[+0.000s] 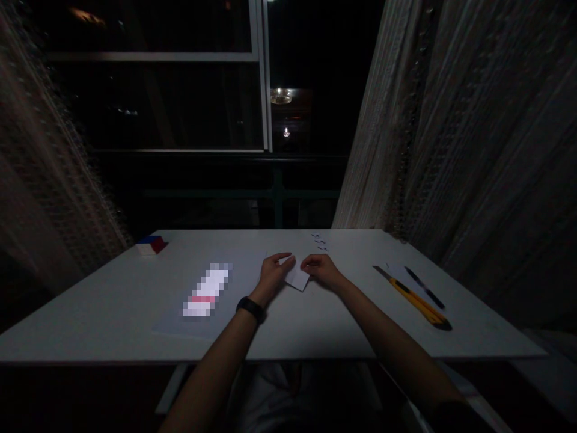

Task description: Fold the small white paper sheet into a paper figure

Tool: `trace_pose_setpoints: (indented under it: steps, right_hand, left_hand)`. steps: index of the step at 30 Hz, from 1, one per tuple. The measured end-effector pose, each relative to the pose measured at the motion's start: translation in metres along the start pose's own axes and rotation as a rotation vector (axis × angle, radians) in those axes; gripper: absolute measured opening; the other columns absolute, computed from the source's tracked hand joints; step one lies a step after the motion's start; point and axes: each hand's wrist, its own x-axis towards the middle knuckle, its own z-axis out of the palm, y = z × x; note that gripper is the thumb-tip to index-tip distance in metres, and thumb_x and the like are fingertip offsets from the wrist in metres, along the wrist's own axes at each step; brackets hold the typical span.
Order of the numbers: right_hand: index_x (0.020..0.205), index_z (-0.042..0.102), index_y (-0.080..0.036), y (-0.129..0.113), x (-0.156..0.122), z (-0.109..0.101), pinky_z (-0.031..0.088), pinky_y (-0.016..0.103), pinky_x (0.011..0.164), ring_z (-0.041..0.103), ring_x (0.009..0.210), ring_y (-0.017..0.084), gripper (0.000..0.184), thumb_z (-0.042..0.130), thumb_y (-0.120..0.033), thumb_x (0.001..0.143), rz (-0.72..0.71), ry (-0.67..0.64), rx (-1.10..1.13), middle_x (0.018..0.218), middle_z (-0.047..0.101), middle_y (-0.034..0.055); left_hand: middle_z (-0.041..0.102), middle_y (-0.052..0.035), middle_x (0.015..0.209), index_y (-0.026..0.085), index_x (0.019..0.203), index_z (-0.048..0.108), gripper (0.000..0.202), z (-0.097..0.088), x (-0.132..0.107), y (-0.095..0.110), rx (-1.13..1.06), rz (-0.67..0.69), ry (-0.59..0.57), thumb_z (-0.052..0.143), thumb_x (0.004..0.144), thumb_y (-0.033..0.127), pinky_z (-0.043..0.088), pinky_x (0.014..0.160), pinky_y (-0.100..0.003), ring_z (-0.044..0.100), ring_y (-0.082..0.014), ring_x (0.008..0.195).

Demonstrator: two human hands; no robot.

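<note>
White desk [315, 337] seen from its near edge; clock directions are taken from the paper held near its middle. A pale sheet [240, 275] lies toward nine o'clock. A yellow utility knife [417, 304], blade extended, rests at three o'clock, unused. A lit panel [207, 291], probably a phone, masked by pixels, lies on the sheet. A dark pen [424, 288] lies just beyond the knife. The left hand [274, 274], at nine o'clock, and the right hand [322, 270], at three, close narrowly on a white paper piece [297, 279]. Its handling appears midway: reduced to a small piece, not yet set down; the remaining work cannot be told. A puzzle cube [151, 245] sits between nine and ten o'clock. Small dark-marked bits [320, 242], possibly finished pieces, lie at one o'clock.
</note>
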Motion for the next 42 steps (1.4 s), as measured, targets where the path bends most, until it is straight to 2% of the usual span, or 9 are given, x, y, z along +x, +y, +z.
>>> trace_pose_setpoints:
  steps: [3, 9, 12, 14, 23, 27, 33, 38, 42]
  right_hand:
    - [0.067, 0.062, -0.015, -0.001, 0.001, -0.002, 0.042, 0.024, 0.049, 0.054, 0.054, 0.013, 0.016, 0.067, -0.025, 0.055, -0.051, 0.059, -0.050, 0.060, 0.060, 0.0005]
    - [0.086, 0.061, -0.017, 0.002, 0.009, -0.009, 0.044, 0.027, 0.057, 0.059, 0.061, 0.016, 0.031, 0.068, -0.028, 0.058, -0.137, 0.222, -0.030, 0.068, 0.064, 0.0024]
    - [0.107, 0.052, -0.021, 0.004, 0.009, -0.009, 0.045, 0.027, 0.057, 0.060, 0.062, 0.015, 0.056, 0.071, -0.028, 0.054, -0.097, 0.242, 0.089, 0.080, 0.065, 0.0029]
    - [0.108, 0.051, -0.021, 0.004, 0.008, -0.008, 0.045, 0.026, 0.055, 0.060, 0.061, 0.015, 0.062, 0.074, -0.027, 0.051, -0.043, 0.209, 0.132, 0.080, 0.064, 0.0026]
    - [0.075, 0.066, -0.014, 0.000, 0.005, -0.008, 0.045, 0.028, 0.057, 0.059, 0.059, 0.016, 0.036, 0.077, -0.022, 0.042, 0.083, 0.186, 0.238, 0.067, 0.066, 0.0019]
    - [0.070, 0.068, -0.014, -0.006, 0.003, -0.012, 0.045, 0.027, 0.058, 0.058, 0.060, 0.015, 0.029, 0.076, -0.018, 0.042, 0.137, 0.184, 0.269, 0.066, 0.065, 0.0015]
    - [0.081, 0.068, -0.019, -0.006, 0.002, -0.012, 0.049, 0.030, 0.061, 0.061, 0.067, 0.017, 0.038, 0.074, -0.013, 0.043, 0.137, 0.169, 0.322, 0.076, 0.067, 0.0012]
    - [0.072, 0.068, -0.016, -0.005, 0.001, -0.012, 0.051, 0.032, 0.060, 0.062, 0.065, 0.019, 0.025, 0.066, -0.011, 0.048, 0.169, 0.179, 0.318, 0.070, 0.067, 0.0030]
    - [0.062, 0.066, -0.014, -0.005, 0.002, -0.013, 0.051, 0.033, 0.062, 0.063, 0.071, 0.021, 0.017, 0.057, -0.007, 0.048, 0.135, 0.184, 0.350, 0.080, 0.069, 0.0078]
  left_hand:
    - [0.068, -0.0098, 0.078, 0.010, 0.076, 0.069, 0.025, -0.002, 0.003, -0.004, 0.059, 0.032, 0.046, 0.072, 0.058, 0.028, 0.045, 0.060, -0.024, 0.061, -0.0166, 0.069]
    - [0.067, -0.0081, 0.068, 0.008, 0.084, 0.066, 0.031, -0.001, 0.002, -0.007, -0.115, -0.138, -0.135, 0.072, 0.057, 0.022, 0.045, 0.054, -0.025, 0.060, -0.0151, 0.058]
    - [0.065, -0.0075, 0.067, 0.008, 0.086, 0.063, 0.033, 0.000, 0.000, -0.003, -0.158, -0.122, -0.024, 0.072, 0.057, 0.021, 0.045, 0.052, -0.024, 0.060, -0.0146, 0.057]
    - [0.066, -0.0078, 0.070, 0.008, 0.089, 0.061, 0.035, 0.000, 0.000, 0.000, -0.182, -0.124, 0.002, 0.071, 0.058, 0.022, 0.045, 0.050, -0.023, 0.060, -0.0148, 0.058]
    - [0.066, -0.0073, 0.069, 0.008, 0.100, 0.063, 0.045, 0.001, -0.003, 0.004, -0.262, -0.194, -0.196, 0.071, 0.056, 0.014, 0.047, 0.053, -0.024, 0.060, -0.0142, 0.058]
    - [0.067, -0.0100, 0.077, 0.007, 0.095, 0.066, 0.040, 0.002, -0.001, 0.003, -0.324, -0.216, -0.201, 0.071, 0.056, 0.014, 0.049, 0.058, -0.027, 0.061, -0.0159, 0.064]
    - [0.067, -0.0092, 0.078, 0.009, 0.091, 0.066, 0.035, 0.004, 0.000, 0.001, -0.353, -0.193, -0.159, 0.070, 0.058, 0.015, 0.049, 0.058, -0.027, 0.061, -0.0160, 0.066]
    - [0.066, -0.0075, 0.075, 0.010, 0.094, 0.065, 0.036, 0.003, 0.000, 0.002, -0.336, -0.185, -0.182, 0.069, 0.059, 0.018, 0.048, 0.056, -0.026, 0.059, -0.0150, 0.065]
    - [0.064, -0.0051, 0.068, 0.010, 0.087, 0.068, 0.030, 0.004, -0.001, 0.003, -0.282, -0.178, -0.182, 0.068, 0.059, 0.020, 0.041, 0.048, -0.021, 0.054, -0.0110, 0.056]
